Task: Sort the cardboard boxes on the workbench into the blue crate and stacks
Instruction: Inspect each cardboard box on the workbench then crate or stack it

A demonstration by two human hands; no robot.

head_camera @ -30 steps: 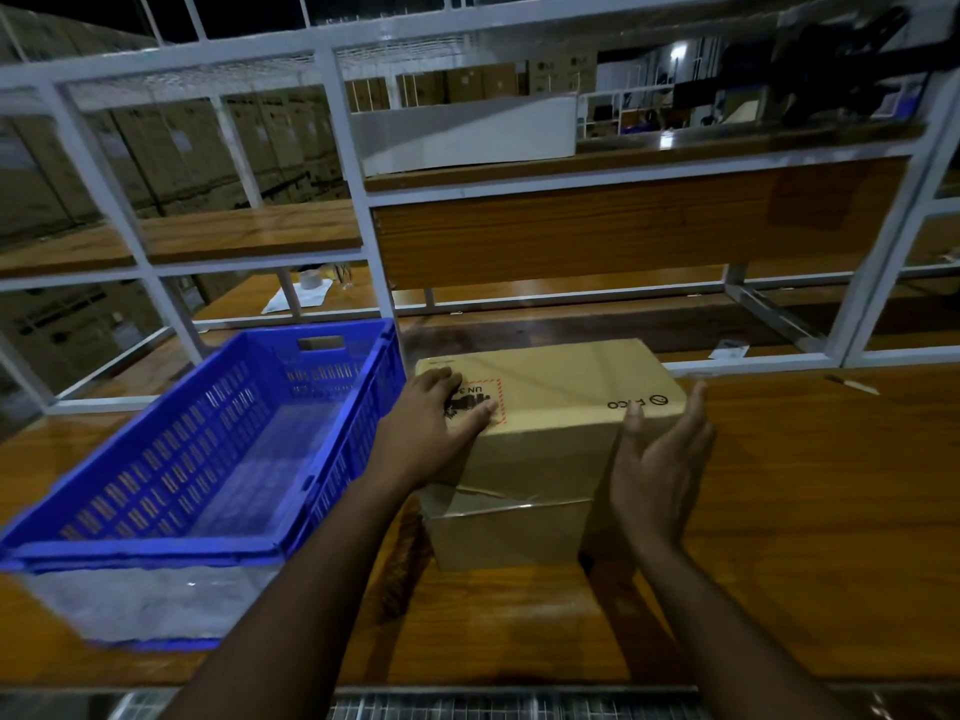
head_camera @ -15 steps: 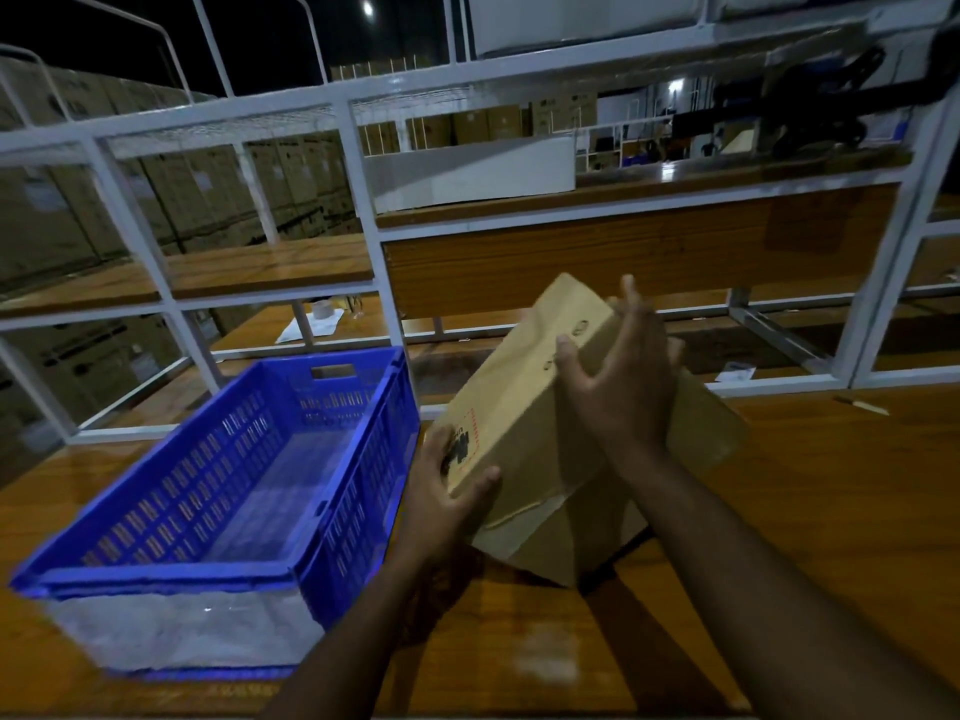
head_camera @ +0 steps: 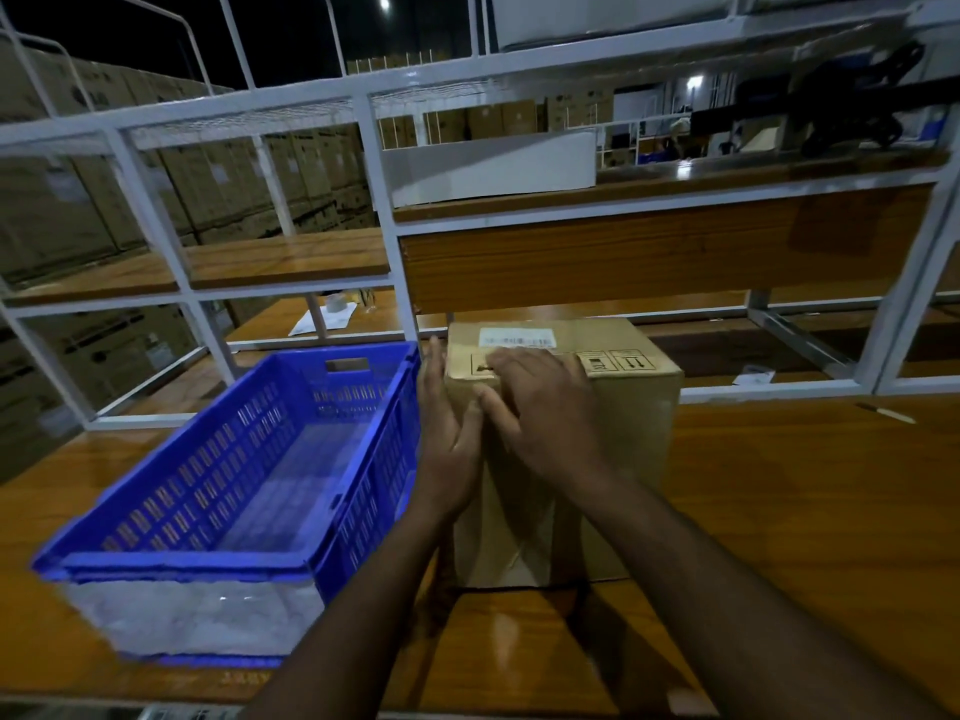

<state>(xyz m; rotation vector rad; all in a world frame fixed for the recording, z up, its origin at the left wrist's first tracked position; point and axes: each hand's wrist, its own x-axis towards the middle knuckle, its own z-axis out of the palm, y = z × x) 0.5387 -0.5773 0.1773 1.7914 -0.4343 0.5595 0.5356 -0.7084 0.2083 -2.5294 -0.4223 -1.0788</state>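
- Now, head view: cardboard box [head_camera: 623,433] upright on desk [head_camera: 805,511], at 3 o'clock of blue crate [head_camera: 234,511], just beside it.
- Left hand [head_camera: 447,439] flat against box's left side, fingers straight.
- Right hand [head_camera: 545,407] spread over top front edge, fingers loosely bent.

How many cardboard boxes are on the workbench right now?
1. The cardboard box stands on the workbench just right of the blue crate, with the left hand against its left side and the right hand on top. The crate looks empty.
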